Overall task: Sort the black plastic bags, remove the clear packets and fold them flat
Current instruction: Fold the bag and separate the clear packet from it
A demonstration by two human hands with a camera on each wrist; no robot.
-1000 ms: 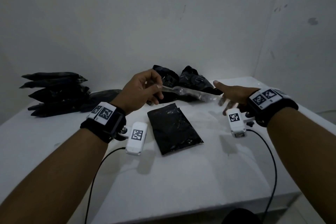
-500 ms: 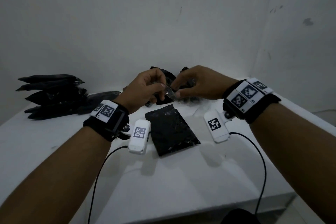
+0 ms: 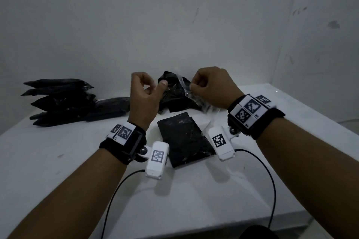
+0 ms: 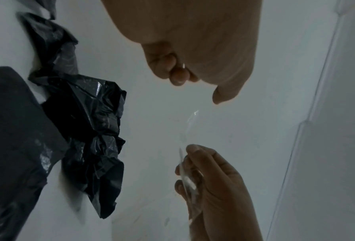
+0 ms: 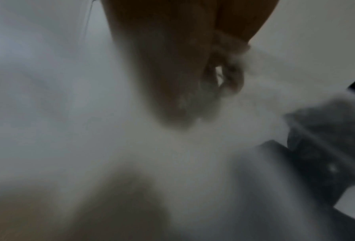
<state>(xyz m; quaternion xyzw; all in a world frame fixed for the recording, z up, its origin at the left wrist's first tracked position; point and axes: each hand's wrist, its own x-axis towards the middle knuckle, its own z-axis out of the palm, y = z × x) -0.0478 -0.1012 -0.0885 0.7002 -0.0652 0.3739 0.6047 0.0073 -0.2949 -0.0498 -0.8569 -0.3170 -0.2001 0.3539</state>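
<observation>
Above the table's middle, my right hand [image 3: 194,87] pinches a clear packet [image 3: 186,91], which hangs down and to the right from its fingers. In the left wrist view the clear packet [image 4: 188,181] runs through my right hand's curled fingers [image 4: 205,171]. My left hand [image 3: 153,85] hovers a short way to the left with fingers curled, thumb out and nothing visibly in it. A flat black bag [image 3: 184,139] lies on the white table [image 3: 58,161] below both hands. Crumpled black bags [image 3: 172,97] lie behind them. The right wrist view is blurred.
A stack of flattened black bags [image 3: 58,99] sits at the table's far left, with one more black bag [image 3: 112,108] beside it. White walls close the back and right. The table's front edge [image 3: 213,231] is near. Sensor cables trail from both wrists.
A second ago the hands held the clear packet stretched between them, then came together. Now they have parted and risen; the left hand has let go and the right keeps the packet.
</observation>
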